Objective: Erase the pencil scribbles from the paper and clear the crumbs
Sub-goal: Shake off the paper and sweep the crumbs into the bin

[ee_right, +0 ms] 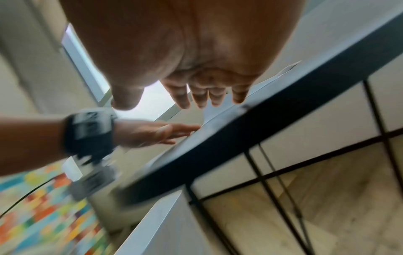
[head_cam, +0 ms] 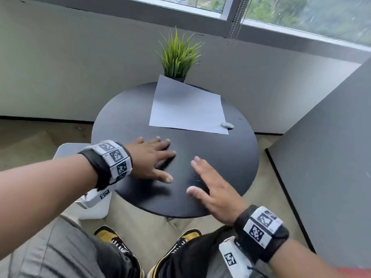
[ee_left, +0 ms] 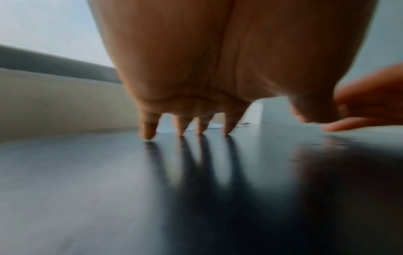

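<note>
A white sheet of paper [head_cam: 186,109] lies on the far half of the round black table [head_cam: 236,161]; no pencil marks show on it at this distance. A small pale eraser [head_cam: 227,125] rests on the paper's near right corner. My left hand [head_cam: 160,159] is spread flat on the table in front of the paper, and in the left wrist view its fingertips [ee_left: 148,134] touch the dark top. My right hand [head_cam: 200,177] lies open, fingers straight, near the table's front edge. A few tiny pale specks [head_cam: 195,175] lie beside the right hand. Neither hand holds anything.
A potted grass plant [head_cam: 178,55] stands at the table's far edge, behind the paper. A white bin [head_cam: 66,153] sits on the floor to the left, under my left wrist. A tall grey panel [head_cam: 325,157] stands close on the right. My shoes [head_cam: 112,239] are under the front edge.
</note>
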Available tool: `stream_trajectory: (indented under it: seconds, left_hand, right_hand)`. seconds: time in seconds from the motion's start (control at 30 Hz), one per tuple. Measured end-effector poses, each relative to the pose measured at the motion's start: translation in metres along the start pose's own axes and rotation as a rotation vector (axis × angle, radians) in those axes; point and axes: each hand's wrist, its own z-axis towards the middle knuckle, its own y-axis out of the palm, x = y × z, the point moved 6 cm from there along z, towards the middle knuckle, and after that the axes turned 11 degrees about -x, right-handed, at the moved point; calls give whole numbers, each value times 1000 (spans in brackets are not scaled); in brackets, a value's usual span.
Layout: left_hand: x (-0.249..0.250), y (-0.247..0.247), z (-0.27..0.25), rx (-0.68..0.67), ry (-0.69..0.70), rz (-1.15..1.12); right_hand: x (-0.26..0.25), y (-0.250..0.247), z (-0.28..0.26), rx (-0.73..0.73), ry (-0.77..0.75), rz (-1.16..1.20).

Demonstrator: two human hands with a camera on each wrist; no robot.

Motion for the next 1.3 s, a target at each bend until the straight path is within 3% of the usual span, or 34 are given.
stream_trajectory:
  seconds: [0.07,0.1,0.17,0.2,0.27,0.33,0.37,0.4,0.47,0.53,0.67,0.8,1.03,1.17,1.23,1.3]
  left_hand:
    - [26,-5,-9,-7,223,-32]
    - [26,-11,-8,45,231,-84]
    - [2,-24,6,161,48,-196]
    - [-13,-27,13,188,-77,-225]
    - [-31,-25,24,169,-230,-179]
    - [-18,-17,28,106,-161,-53]
    - [-3,-13,24,73,-59,6]
    - [14,-11,17,43,63,32]
    - [40,-10,0,30,252,-3]
    - [44,-7,-10,70,295,-120]
    - [23,0,-12,76,129,-73]
    - [-12,-20,-1,155,-28,-147]
    - [-54,-47,43,205,-106,-240]
    - [-55,-55,49,239,-135,-241]
    - [-50,-50,47,241,-158,-192]
    - [-46,-42,43,244,-182,-153]
  right_hand:
    - [48,-37,2,192,237,38]
    - [69,-47,1,215,405,-8]
    - [76,-39,3,124,567,-194]
    - [62,-22,6,57,529,-268]
    - [9,22,5,-95,267,-322]
    - [-29,40,-3,-180,57,-252]
    - [-28,29,-3,-124,26,-153]
    - [-12,11,1,-20,54,-49]
    - [37,-23,5,150,275,6]
    - [60,-26,8,145,470,-136]
    - [21,17,24,26,372,-246]
    - [13,5,25,125,244,-67]
    - [30,4,4,76,394,-233]
    - [-9,33,1,-81,142,-293]
    - [8,16,-1,52,250,-214]
    - [32,7,-7,141,499,-197]
